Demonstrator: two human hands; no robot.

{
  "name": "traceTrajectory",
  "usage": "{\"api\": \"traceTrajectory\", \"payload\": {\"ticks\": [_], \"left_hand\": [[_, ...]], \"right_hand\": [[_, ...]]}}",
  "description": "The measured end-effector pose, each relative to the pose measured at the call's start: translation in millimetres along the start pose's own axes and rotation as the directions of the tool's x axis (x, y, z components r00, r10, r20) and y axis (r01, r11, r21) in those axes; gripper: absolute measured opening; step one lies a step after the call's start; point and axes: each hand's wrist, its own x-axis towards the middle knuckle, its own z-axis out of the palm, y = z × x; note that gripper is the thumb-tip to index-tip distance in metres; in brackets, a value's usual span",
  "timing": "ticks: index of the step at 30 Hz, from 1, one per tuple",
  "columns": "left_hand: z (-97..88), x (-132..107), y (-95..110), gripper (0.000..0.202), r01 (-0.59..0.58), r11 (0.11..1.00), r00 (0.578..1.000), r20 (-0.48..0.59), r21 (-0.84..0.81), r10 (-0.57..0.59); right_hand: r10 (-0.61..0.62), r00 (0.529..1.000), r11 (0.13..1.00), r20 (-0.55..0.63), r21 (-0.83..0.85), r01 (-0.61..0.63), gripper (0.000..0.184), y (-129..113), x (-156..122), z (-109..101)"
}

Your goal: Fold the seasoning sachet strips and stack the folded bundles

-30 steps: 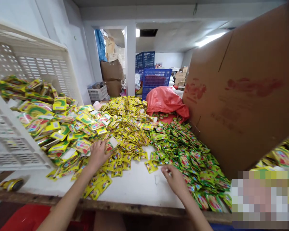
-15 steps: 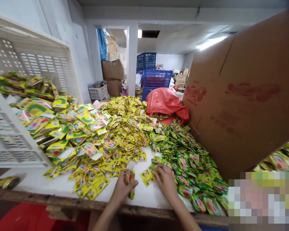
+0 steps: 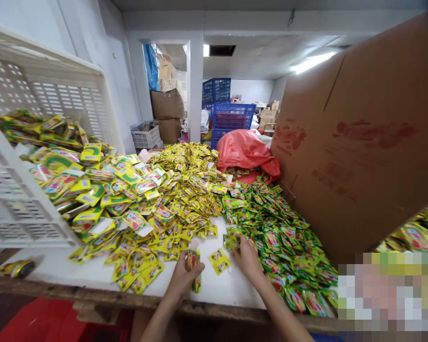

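My left hand [image 3: 181,278] is closed around a small stack of sachets [image 3: 193,264], held upright near the table's front edge. My right hand [image 3: 248,257] reaches into the near edge of the green sachet pile [image 3: 281,232], fingers curled on a green sachet [image 3: 232,241]. A single yellow sachet [image 3: 219,261] lies flat on the white tabletop [image 3: 214,287] between my two hands. A big heap of yellow sachets [image 3: 189,190] covers the middle of the table.
A tipped white plastic crate [image 3: 24,142] at left spills larger sachets [image 3: 78,185]. A large cardboard flap [image 3: 364,137] stands at right. A red plastic bag [image 3: 246,152] lies behind the piles. Blue crates [image 3: 231,116] and boxes stand further back. A tape roll [image 3: 16,268] lies at the front left.
My left hand drew back from the yellow pile to the front edge with sachets in it. My right hand moved forward into the green pile.
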Motion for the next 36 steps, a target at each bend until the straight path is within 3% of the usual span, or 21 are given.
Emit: {"api": "traceTrajectory", "payload": {"ticks": [5,9,12,18,23,26,29,32,36], "left_hand": [[1.1,0,2,0.053,0.003,1.000,1.000,0.019,-0.003,-0.003],[2.5,-1,7,0.051,0.063,0.998,0.998,-0.009,-0.021,-0.064],[2.7,-4,9,0.052,0.118,0.992,0.993,-0.024,-0.050,-0.120],[0.9,-3,4,0.045,0.147,0.989,0.986,0.087,-0.026,-0.144],[0.7,1,-3,0.035,0.127,0.986,0.968,0.204,0.108,-0.147],[2.3,2,-4,0.036,0.113,0.986,0.956,0.257,0.121,-0.141],[3.9,2,-3,0.030,0.097,0.983,0.945,0.297,0.154,-0.139],[4.0,1,-2,0.024,0.093,0.978,0.937,0.315,0.187,-0.150],[2.7,-1,-2,0.023,0.086,0.981,0.933,0.332,0.175,-0.141]], "right_hand": [[-0.170,0.970,0.985,0.173,0.064,0.162,0.033,-4,4,-18],[-0.372,0.874,0.928,0.313,0.117,0.353,0.024,-30,5,-24],[-0.427,0.823,0.903,0.376,0.122,0.413,0.023,-46,0,-21],[-0.303,0.877,0.953,0.374,0.116,0.280,0.043,-40,-44,-23],[-0.273,0.862,0.940,0.426,0.307,0.147,0.028,-22,-75,-29],[-0.245,0.913,0.871,0.328,0.488,0.058,0.034,-29,-67,-27],[-0.177,0.981,0.792,0.085,0.604,0.090,0.034,-50,-47,-19],[-0.256,0.960,0.788,-0.114,0.551,0.275,0.027,-69,-32,-9],[-0.395,0.904,0.833,-0.164,0.351,0.428,0.025,-71,-28,-9]]}}
